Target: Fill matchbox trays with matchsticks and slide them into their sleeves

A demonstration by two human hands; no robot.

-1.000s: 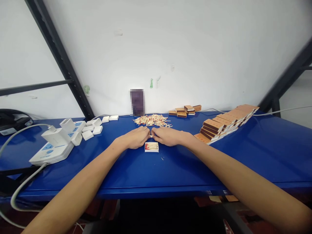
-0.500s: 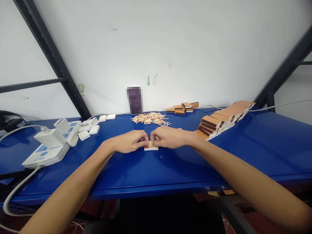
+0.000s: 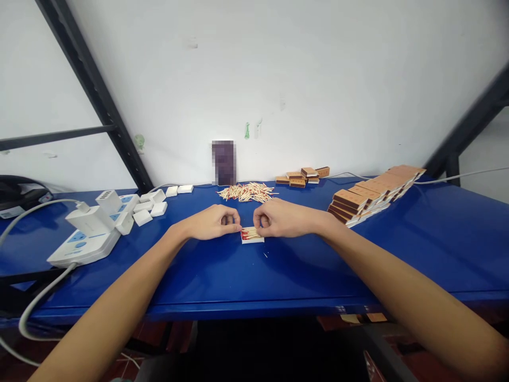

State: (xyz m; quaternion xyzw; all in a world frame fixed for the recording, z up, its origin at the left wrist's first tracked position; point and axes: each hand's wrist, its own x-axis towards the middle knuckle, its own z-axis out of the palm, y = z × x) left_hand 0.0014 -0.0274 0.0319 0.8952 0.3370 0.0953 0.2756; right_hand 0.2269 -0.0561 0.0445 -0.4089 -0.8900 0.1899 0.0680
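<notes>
Matches [image 3: 250,233] are apparently being settled into the tray [image 3: 253,241]; light levelling seems called for next. Left hand [image 3: 212,222] (tray's ten o'clock), right hand [image 3: 281,218] (two o'clock): each loosely curled, hold indiscernible.

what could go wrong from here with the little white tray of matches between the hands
The bare left hand and bare right hand have fingertips at opposite ends of the small white rectangular tray, so a nudge might tip it or spill the red-tipped wooden matches inside. The right forearm passes close to the stepped stack of orange-and-brown matchboxes; brushing it could topple some.
</notes>
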